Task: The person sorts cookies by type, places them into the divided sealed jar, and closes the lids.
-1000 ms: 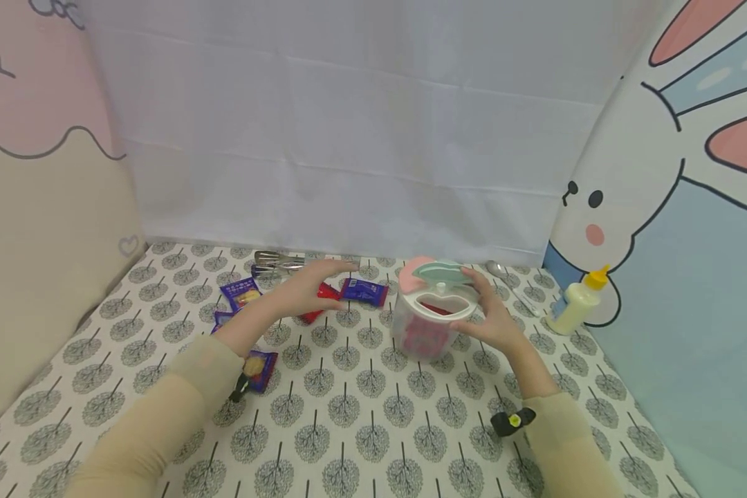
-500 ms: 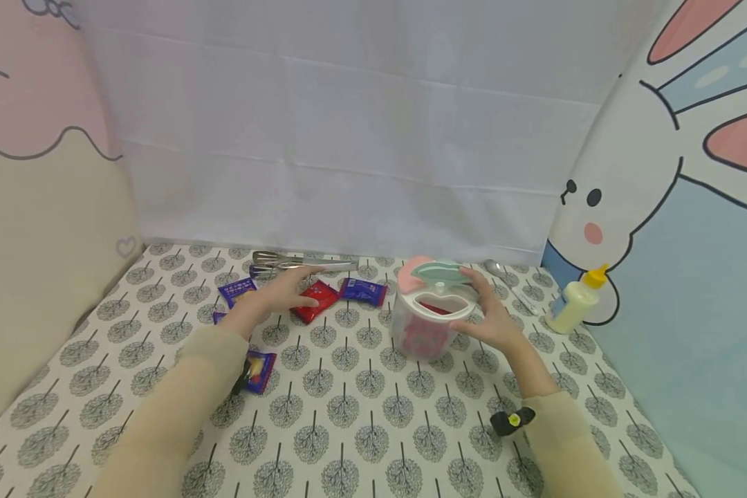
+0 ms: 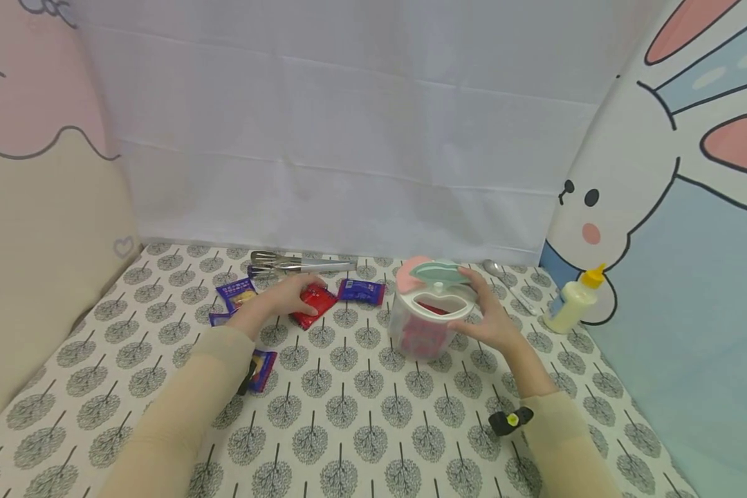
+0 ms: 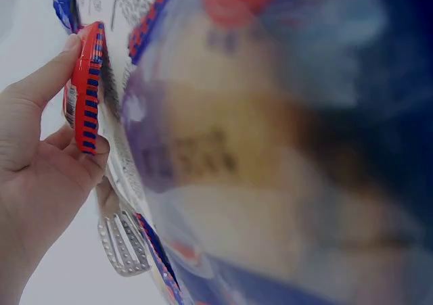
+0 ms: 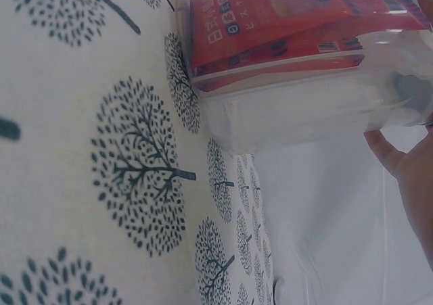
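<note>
Packet (red, blue-striped edge) is pinched by L hand; clear tub w/ red packs inside is gripped up top by R hand.

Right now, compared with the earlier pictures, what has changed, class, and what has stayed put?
The left hand has moved to the left and taken hold of the red packet. The right hand stays on the container; the bottle and spoon have not moved.
</note>
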Motion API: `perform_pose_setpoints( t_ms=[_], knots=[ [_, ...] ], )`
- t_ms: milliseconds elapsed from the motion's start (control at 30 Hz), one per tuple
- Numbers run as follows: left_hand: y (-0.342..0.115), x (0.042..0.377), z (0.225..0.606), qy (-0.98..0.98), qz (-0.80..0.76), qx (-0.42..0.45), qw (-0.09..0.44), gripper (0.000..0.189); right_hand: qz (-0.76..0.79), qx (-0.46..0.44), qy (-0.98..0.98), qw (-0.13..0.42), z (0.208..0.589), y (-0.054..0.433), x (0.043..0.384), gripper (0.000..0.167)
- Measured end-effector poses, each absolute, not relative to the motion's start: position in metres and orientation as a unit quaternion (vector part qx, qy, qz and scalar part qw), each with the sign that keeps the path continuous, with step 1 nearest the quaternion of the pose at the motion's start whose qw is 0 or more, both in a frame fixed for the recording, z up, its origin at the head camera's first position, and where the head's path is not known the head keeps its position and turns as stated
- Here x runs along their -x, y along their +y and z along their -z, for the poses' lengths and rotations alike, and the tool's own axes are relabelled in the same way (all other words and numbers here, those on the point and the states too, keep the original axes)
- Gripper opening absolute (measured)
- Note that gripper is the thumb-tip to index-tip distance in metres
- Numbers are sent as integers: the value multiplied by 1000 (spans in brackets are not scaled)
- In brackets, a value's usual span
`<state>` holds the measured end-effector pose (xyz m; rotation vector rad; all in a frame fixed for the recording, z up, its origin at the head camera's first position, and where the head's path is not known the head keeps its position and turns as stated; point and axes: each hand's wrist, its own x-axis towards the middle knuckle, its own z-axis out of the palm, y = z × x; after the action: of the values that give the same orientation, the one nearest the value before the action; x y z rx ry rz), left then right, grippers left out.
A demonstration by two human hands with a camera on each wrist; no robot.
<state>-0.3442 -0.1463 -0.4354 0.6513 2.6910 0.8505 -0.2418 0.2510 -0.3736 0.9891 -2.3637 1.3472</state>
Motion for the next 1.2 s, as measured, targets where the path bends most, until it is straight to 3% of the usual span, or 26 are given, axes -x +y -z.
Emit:
perform_pose_setpoints(
  t_ms=[300,600,1200],
  knots=[
    [-142,343,426,917,-303,-223,135,41,-466,-343,-806,123,372,251,244,94],
    [-137,332,404,901,-341,-212,164,37,-478,-341,-802,109,372,252,244,95],
    [-114,295,318,880,-406,-245,35,40,-469,-342,-807,110,371,252,243,95]
  ],
)
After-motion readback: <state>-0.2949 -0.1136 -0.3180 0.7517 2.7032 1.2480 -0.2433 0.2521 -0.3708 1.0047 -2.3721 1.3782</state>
